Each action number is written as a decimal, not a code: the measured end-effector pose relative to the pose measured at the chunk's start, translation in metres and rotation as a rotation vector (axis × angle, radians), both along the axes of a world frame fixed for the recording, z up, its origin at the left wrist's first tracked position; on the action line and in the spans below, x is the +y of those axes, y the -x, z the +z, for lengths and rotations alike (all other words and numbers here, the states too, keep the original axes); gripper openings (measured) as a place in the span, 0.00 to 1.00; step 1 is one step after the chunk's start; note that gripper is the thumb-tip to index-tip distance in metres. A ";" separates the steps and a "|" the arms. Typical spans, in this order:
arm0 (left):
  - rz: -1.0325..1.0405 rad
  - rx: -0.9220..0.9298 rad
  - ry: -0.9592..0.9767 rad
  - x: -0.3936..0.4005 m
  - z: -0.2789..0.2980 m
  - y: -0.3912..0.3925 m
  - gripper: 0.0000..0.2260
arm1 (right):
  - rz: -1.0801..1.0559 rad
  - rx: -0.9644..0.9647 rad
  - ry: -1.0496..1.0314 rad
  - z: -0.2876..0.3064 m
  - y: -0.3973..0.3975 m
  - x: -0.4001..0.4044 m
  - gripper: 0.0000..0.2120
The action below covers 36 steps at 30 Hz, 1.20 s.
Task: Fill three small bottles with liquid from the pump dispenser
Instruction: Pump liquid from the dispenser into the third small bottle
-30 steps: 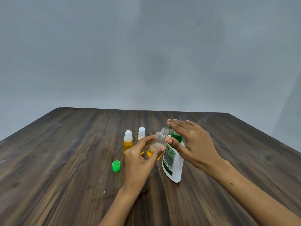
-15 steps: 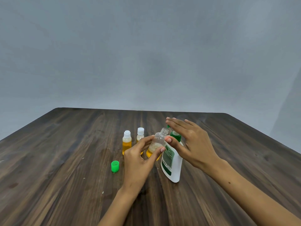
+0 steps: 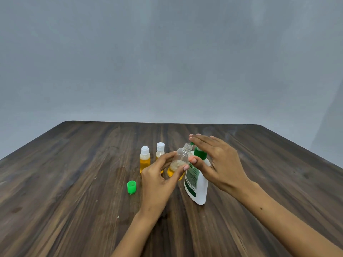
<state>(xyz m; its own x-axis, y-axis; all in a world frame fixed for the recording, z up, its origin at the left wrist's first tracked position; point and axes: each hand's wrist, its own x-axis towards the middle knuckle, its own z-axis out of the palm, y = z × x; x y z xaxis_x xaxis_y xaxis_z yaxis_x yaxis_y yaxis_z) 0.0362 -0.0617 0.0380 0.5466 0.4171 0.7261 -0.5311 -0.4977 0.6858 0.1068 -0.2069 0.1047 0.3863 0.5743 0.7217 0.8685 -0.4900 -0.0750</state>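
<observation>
The left hand (image 3: 157,179) grips the open bottle (image 3: 179,161), tilted so that its neck points up and right toward the spout, which the right hand (image 3: 216,160) largely hides. The right fingers (image 3: 199,140) lie straight across the dispenser (image 3: 197,184) pump, holding nothing. The bottle is part full; further pumping appears needed.
</observation>
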 end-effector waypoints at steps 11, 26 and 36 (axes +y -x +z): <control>0.003 -0.011 -0.009 0.000 0.000 -0.001 0.18 | 0.001 0.014 0.006 0.004 0.001 0.000 0.39; -0.014 -0.024 -0.012 -0.001 0.002 0.003 0.17 | -0.020 0.016 0.029 0.005 0.003 -0.001 0.39; -0.017 -0.013 0.001 -0.001 0.003 0.003 0.18 | -0.023 0.015 0.003 0.002 0.005 0.000 0.39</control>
